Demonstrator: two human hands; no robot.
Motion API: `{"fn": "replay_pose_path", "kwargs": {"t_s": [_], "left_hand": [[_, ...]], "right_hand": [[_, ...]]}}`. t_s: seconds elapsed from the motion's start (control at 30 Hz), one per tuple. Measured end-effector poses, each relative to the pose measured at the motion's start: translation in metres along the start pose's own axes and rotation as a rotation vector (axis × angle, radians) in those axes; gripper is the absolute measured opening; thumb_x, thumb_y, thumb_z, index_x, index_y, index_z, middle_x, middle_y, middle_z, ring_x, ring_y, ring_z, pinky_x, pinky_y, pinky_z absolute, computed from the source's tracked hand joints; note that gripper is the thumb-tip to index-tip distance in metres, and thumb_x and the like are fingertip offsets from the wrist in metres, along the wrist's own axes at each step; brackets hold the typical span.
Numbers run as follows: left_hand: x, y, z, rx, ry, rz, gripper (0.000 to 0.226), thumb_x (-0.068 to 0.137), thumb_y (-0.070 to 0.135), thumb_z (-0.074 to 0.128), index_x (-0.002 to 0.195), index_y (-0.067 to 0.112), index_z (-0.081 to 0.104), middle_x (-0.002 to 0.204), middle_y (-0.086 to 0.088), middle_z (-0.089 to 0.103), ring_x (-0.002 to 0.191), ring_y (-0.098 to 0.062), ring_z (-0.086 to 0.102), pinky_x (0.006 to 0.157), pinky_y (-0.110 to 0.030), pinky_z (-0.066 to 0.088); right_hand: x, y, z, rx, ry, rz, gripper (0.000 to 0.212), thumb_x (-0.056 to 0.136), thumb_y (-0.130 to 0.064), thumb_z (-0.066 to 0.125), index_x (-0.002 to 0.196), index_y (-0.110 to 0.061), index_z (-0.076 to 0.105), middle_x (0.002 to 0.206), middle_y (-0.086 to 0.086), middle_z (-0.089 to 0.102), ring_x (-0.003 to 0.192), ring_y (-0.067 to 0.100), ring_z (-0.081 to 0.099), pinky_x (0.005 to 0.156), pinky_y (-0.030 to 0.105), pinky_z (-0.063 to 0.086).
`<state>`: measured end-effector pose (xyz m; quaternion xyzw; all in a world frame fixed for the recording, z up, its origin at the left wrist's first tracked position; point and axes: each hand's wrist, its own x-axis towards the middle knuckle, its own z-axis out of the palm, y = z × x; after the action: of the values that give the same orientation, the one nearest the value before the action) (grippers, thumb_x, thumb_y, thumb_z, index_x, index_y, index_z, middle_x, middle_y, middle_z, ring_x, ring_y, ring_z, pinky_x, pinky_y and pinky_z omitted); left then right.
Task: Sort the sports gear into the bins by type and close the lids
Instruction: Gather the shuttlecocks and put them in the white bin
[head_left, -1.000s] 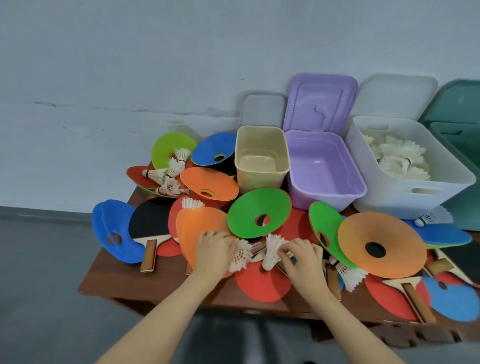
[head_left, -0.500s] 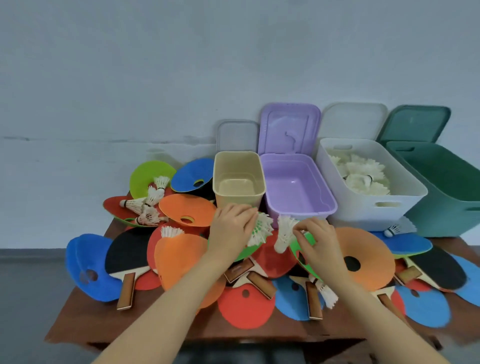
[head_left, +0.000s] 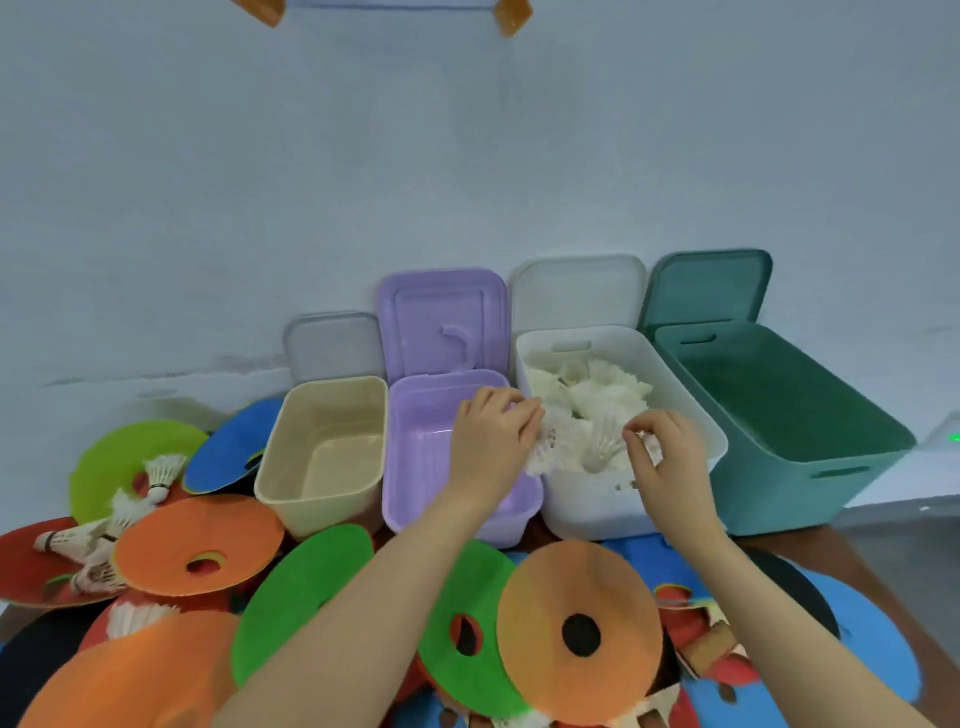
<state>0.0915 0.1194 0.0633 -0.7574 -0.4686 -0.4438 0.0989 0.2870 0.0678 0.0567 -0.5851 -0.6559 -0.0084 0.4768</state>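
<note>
While four open bins stand in a row, beige (head_left: 322, 457), purple (head_left: 441, 467), white (head_left: 597, 499) and green (head_left: 779, 431), the left hand (head_left: 493, 441) and right hand (head_left: 670, 457) each pinch one shuttlecock (head_left: 545, 447) over the white bin's heap; three more shuttlecocks (head_left: 156, 475) lie on the discs at left.

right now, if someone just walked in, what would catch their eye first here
Most likely the two hands at the white bin in the middle right: the left hand and the right hand each hold a shuttlecock over its heap of white shuttlecocks. Next, the row of open bins along the wall: beige bin, purple bin, white, and the big green bin. In front sprawls a bright pile of flat discs in orange, green, blue and red.
</note>
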Motion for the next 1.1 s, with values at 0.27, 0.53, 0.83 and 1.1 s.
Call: {"fn": "replay_pose_path", "kwargs": {"t_s": [0.27,0.53,0.83,1.1], "left_hand": [[0.044,0.043,0.088,0.051,0.027,-0.037,0.023,0.090,0.028,0.050,0.090,0.018,0.071,0.081,0.001,0.061,0.072,-0.022,0.049,0.057,-0.033,0.042],[0.031,0.060,0.132,-0.031,-0.284,-0.223,0.031,0.091,0.026,0.045,0.107,0.015,0.070,0.100,0.000,0.070,0.091,-0.025,0.063,0.072,-0.036,0.048],[0.038,0.063,0.127,0.240,-0.623,-0.203,0.057,0.099,0.042,0.026,0.147,0.011,0.019,0.154,-0.006,0.021,0.141,-0.022,0.019,0.112,-0.039,0.018],[0.031,0.059,0.098,0.107,-0.547,-0.335,0.059,0.098,0.035,0.037,0.148,0.011,0.017,0.152,-0.007,0.027,0.134,-0.024,0.033,0.105,-0.035,0.029]], "right_hand": [[0.057,0.103,-0.027,-0.238,-0.114,0.097,0.009,0.088,-0.004,0.057,0.085,-0.013,0.060,0.082,0.000,0.063,0.078,0.022,0.056,0.080,0.029,0.028],[0.045,0.147,-0.009,-0.192,-0.364,0.169,0.015,0.094,-0.020,0.051,0.091,-0.023,0.065,0.077,-0.006,0.069,0.069,0.013,0.058,0.091,0.019,0.016],[0.042,0.140,-0.014,-0.152,-0.336,0.146,0.019,0.094,-0.022,0.051,0.107,-0.024,0.065,0.107,-0.009,0.065,0.105,0.011,0.055,0.083,0.023,0.014],[0.052,0.111,-0.003,-0.119,-0.388,0.034,0.030,0.095,-0.026,0.048,0.124,-0.027,0.056,0.123,-0.011,0.057,0.119,0.010,0.047,0.091,0.025,0.017]]}}
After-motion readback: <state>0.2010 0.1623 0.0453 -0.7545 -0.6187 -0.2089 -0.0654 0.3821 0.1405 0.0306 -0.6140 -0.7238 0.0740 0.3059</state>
